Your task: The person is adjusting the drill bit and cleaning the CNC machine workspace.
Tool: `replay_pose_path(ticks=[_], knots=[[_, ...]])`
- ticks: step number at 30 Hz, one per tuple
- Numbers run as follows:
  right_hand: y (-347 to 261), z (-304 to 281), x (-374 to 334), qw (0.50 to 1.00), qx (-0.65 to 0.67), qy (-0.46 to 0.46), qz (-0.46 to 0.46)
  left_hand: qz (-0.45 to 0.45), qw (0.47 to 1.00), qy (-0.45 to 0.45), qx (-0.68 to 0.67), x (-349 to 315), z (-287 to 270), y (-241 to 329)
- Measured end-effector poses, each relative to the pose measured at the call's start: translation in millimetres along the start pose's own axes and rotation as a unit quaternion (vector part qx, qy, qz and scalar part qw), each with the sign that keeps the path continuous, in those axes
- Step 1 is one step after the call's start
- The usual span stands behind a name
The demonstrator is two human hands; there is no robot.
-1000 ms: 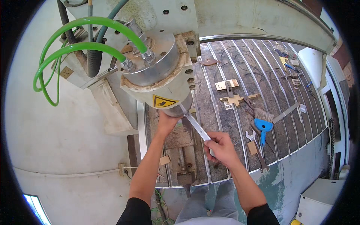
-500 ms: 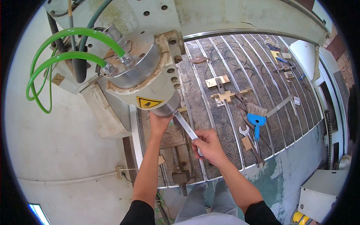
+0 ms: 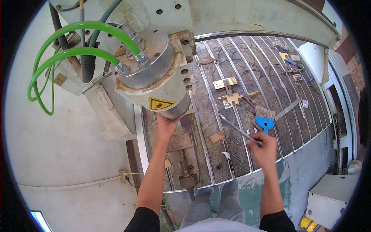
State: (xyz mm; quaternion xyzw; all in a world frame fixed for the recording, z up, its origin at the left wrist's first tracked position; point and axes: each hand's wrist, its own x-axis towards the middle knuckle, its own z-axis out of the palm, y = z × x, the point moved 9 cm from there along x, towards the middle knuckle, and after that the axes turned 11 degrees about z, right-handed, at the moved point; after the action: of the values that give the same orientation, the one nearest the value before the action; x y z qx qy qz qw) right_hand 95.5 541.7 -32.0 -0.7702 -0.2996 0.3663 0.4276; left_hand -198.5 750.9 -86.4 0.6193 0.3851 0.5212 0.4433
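My right hand (image 3: 264, 151) is closed around one end of a steel wrench (image 3: 240, 131). The wrench is held above the slotted machine bed (image 3: 208, 162) with its free end pointing up and left, apart from the spindle. My left hand (image 3: 167, 127) reaches up beneath the metal spindle motor (image 3: 162, 91), against its lower end. The motor body hides most of that hand's fingers and whatever they touch. Two green hoses (image 3: 91, 25) plug into fittings on the motor's top, and a yellow warning triangle (image 3: 161, 103) marks its front.
Below my left hand sits a vise with a screw (image 3: 183, 160). Brass-coloured plates (image 3: 231, 99), a blue-handled brush (image 3: 264, 122), a steel ruler (image 3: 288, 109) and a small brown block (image 3: 217, 137) lie on the bed. A grey beam (image 3: 255, 17) crosses behind.
My right hand has drawn the wrench off the spindle's lower end and moved right with it. My left hand stays under the spindle. The view has shifted slightly.
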Motion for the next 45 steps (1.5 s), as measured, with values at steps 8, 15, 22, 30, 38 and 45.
replay_pose_path(ticks=[8,15,22,30,38,45], knots=[[-40.5,-102.4,18.7,0.968,0.188,0.092,-0.14,-0.006,0.997,-0.051,0.051,0.2,1.1,-5.7],[24.9,87.8,21.7,0.932,0.17,-0.245,0.206,-0.012,0.998,-0.041,0.044,-1.3,5.6,-2.0],[-51.4,186.9,9.8,0.906,0.113,-0.397,0.097,0.005,0.999,-0.018,0.032,-0.1,-1.4,-13.2],[-61.4,218.9,18.4,0.905,0.176,-0.371,0.116,0.06,0.986,0.127,0.093,-7.5,-2.7,36.0],[-55.5,229.1,17.8,0.908,0.25,-0.308,0.131,0.019,0.979,0.152,-0.136,-14.1,-14.8,-1.3],[-52.3,230.2,46.6,0.987,0.076,-0.121,-0.079,-0.088,0.967,-0.06,-0.233,-31.6,-9.8,-7.7]])
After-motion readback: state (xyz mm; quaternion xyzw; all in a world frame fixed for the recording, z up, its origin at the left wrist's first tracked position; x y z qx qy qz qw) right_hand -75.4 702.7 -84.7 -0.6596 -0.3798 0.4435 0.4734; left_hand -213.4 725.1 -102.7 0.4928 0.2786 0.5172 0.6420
